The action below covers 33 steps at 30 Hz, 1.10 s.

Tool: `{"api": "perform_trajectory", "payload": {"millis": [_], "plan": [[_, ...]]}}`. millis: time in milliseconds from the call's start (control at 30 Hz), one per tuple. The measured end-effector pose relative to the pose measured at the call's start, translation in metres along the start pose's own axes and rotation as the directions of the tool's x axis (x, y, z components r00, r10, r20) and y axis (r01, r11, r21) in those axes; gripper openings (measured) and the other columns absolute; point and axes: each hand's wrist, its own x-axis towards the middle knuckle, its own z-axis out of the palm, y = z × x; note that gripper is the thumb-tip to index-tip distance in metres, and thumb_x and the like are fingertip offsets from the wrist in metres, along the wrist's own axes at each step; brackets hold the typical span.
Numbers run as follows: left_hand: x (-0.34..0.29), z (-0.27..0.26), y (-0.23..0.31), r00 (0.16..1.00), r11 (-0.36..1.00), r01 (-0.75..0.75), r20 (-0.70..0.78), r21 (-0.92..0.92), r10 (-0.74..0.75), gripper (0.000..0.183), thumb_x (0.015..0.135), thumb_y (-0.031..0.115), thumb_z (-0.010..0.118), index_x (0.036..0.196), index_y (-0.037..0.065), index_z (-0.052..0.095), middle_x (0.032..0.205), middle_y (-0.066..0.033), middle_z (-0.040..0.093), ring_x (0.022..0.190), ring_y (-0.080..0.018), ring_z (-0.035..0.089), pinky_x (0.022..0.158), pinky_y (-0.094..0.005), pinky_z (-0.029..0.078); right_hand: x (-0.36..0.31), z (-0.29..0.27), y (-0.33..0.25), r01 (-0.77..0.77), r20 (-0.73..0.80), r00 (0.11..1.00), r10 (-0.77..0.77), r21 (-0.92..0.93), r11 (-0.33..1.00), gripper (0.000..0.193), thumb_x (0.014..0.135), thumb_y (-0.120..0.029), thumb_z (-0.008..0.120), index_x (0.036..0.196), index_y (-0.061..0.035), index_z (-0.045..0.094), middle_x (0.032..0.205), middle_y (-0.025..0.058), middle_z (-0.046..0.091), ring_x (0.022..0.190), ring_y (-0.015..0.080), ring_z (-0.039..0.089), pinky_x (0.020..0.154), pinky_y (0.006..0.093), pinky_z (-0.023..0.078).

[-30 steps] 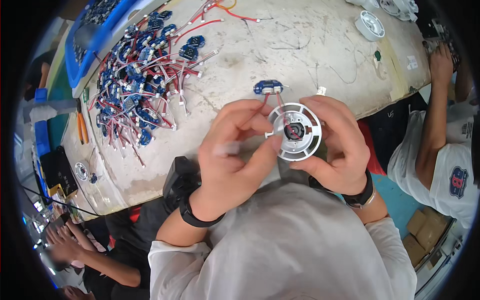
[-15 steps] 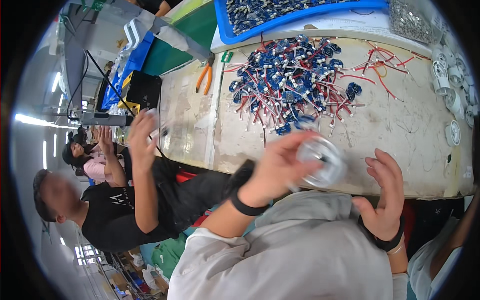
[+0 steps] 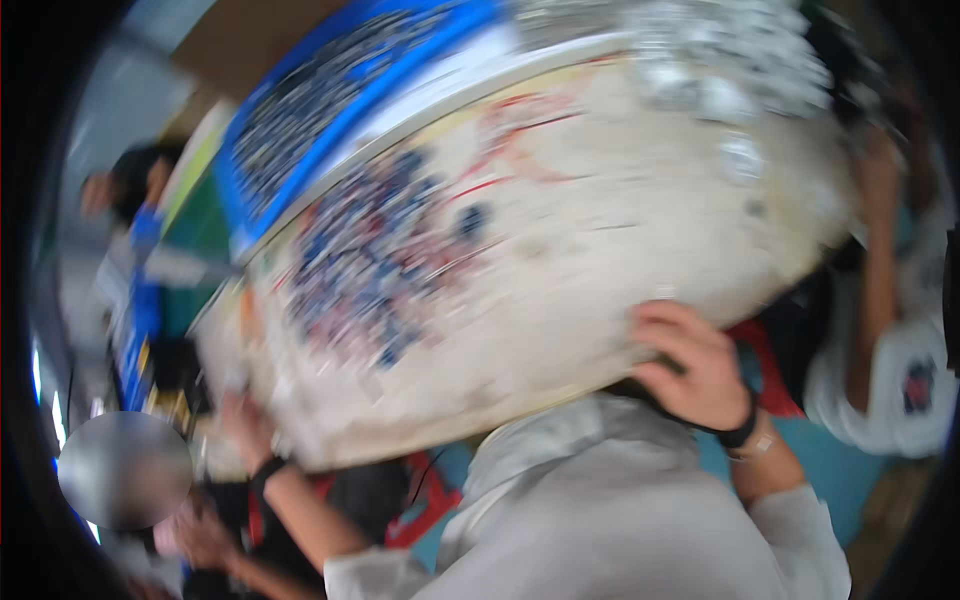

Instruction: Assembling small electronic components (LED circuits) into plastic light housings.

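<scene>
The picture is smeared by motion. My left hand (image 3: 246, 432) reaches out to the left end of the workbench (image 3: 590, 245), and its fingers are too blurred to show whether anything is in them. At the bench's near edge, my right hand (image 3: 692, 368) has its fingers bent but apart from the thumb, with nothing seen between them. Between the hands and farther in lies a heap of small blue circuit boards with red and white wires (image 3: 375, 255).
Behind the heap stands a blue tray (image 3: 350, 135) full of small parts. White round plastic parts (image 3: 720, 60) are piled at the far right, one white part (image 3: 741, 156) apart. People sit at both sides; a red stool (image 3: 765, 370) is by my right arm.
The view has swung right. My left hand has gone from in front of me to the far left; the round clear-white part it held is no longer seen. My right hand is now at the bench edge.
</scene>
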Motion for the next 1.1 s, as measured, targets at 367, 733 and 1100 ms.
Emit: {"api": "perform_trajectory", "payload": {"millis": [367,733,1100], "plan": [[-0.129,0.200,0.276,0.961,0.907,-0.164,0.143,-0.388,0.235,0.029,0.086,0.011,0.047,0.112,-0.002,0.046,0.108,-0.0123,0.051,0.095,-0.0205,0.053,0.086,-0.0311,0.041,-0.007,-0.036,0.013,-0.047,-0.190,0.981,0.043,-0.017,0.999,0.026,0.071,-0.007,0.065,0.095,-0.0004,0.058,0.105,0.0120,0.055,0.093,0.0251,0.055,0.078,0.0289,0.045],[-0.194,0.275,0.326,0.647,0.857,-0.002,0.653,-0.516,0.395,0.021,0.082,0.010,0.052,0.099,-0.003,0.052,0.089,-0.0119,0.059,0.081,-0.0188,0.057,0.078,-0.0323,0.045,-0.020,-0.037,0.037,-0.129,-0.272,0.956,0.112,-0.047,0.990,0.021,0.074,-0.009,0.063,0.092,-0.0006,0.058,0.102,0.0121,0.054,0.090,0.0274,0.054,0.076,0.0319,0.045],[-0.198,0.285,0.305,0.674,0.883,0.115,0.688,-0.456,0.267,0.021,0.083,0.013,0.055,0.096,-0.003,0.052,0.084,-0.0106,0.059,0.077,-0.0176,0.057,0.076,-0.0311,0.047,-0.020,-0.031,0.041,-0.088,-0.341,0.939,0.038,-0.131,0.987,0.017,0.073,-0.010,0.063,0.087,-0.0026,0.057,0.096,0.0084,0.055,0.087,0.0252,0.054,0.074,0.0314,0.045]]}}
